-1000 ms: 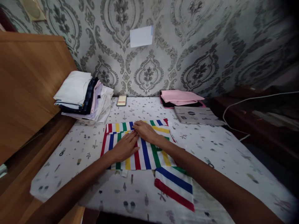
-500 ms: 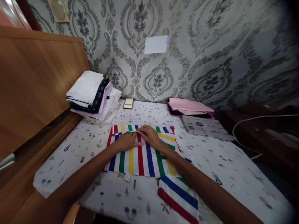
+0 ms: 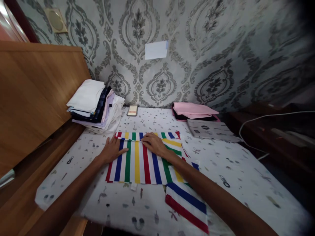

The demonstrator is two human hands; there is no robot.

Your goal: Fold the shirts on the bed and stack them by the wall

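Observation:
A striped shirt (image 3: 136, 164) in red, blue, green, yellow and white lies flat before me, its far edge turned over into a narrow band. One sleeve (image 3: 187, 206) sticks out toward the lower right, and a small white tag (image 3: 133, 186) shows at the near edge. My left hand (image 3: 110, 150) rests at the shirt's far left corner, fingers extended and thumb apart on the cloth. At the middle of the turned band, my right hand (image 3: 154, 145) has its fingers bunched on the fabric; its fingertips are partly hidden.
A patterned white sheet (image 3: 73, 183) covers the table. Folded clothes (image 3: 91, 101) are stacked at the back left beside a wooden panel (image 3: 44, 88). A small card-like item (image 3: 132, 110) lies near the wall. Pink folded cloth (image 3: 194, 110) and a grey printed packet (image 3: 211, 130) lie back right, near a white cable (image 3: 270, 115).
My left hand has slid left from the middle of the band to the shirt's far left corner. My right hand stays on the band. The view has shifted slightly.

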